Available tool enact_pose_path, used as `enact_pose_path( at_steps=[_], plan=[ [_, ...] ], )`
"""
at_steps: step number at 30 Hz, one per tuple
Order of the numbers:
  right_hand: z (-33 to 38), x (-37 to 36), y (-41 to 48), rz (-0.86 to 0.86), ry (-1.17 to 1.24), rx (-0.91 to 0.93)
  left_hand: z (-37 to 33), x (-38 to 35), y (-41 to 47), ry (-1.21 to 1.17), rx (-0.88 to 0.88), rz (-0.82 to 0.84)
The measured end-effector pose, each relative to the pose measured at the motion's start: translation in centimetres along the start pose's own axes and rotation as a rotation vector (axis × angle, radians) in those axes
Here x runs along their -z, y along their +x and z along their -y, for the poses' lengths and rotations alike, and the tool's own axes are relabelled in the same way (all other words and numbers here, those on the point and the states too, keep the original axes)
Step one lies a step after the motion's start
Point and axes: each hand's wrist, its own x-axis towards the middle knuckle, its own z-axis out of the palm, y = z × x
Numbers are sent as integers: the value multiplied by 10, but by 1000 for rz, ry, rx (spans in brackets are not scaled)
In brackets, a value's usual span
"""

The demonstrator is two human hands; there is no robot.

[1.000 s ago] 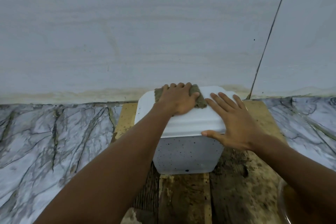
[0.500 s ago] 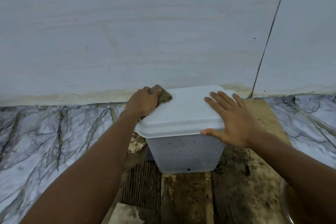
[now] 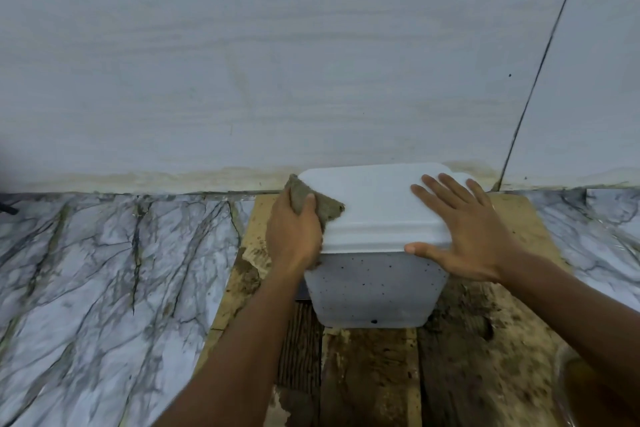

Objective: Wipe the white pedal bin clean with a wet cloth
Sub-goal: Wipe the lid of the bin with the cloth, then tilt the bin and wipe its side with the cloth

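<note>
The white pedal bin (image 3: 374, 288) stands right of centre in the frame, on dirty wooden planks (image 3: 467, 357), with its back close against the pale wall (image 3: 242, 62). Its lid (image 3: 377, 208) is down and looks clean and bright, while the front of the body below is dotted with small dark specks. At the lid's left edge, the left grip (image 3: 294, 232) is curled round a brownish wet cloth (image 3: 329, 209). The thumb lies on top of the cloth and presses it to the lid's upper left corner, and the other fingers are hidden past the rim, so I cannot say how they lie. One flap of the cloth spreads onto the lid top and another pokes up behind the thumb toward the wall. The right grip (image 3: 467, 239) is released and lies flat on the right side of the lid, with its fingers straight and spread toward the wall and its thumb along the lid's front rim. Both bare forearms come in from the bottom of the frame. A grey-veined marble floor (image 3: 104, 270) fills the left of the frame and shows again at the right edge. In the lower right corner sits what may be a clear container (image 3: 568, 388) with something amber in it; it is cut off and blurred.
</note>
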Motion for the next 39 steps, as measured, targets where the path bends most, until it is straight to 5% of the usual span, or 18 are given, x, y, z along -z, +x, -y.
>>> enact_pose_path(
  at_steps=[5, 9, 14, 18, 25, 33, 39],
  plan=[
    [-1, -2, 4, -11, -5, -10, -7, 16, 56, -230, 94, 311],
    [-4, -2, 6, -7, 25, -27, 3, 2, 17, -7, 0, 101],
    [-5, 1, 17, 19, 28, -38, 6, -26, -27, 425, -488, -176],
    [-7, 4, 32, 28, 53, -69, 2, -37, -2, 634, -759, -159],
    [-17, 6, 86, 12, 183, -141, -3, -47, 54, 608, -826, -204],
    [-42, -10, 126, -263, 481, -150, 35, -81, 78, 590, -1044, -319],
    [-55, -22, 153, -299, 450, -146, 62, -95, 98, 628, -905, -348]
  ],
)
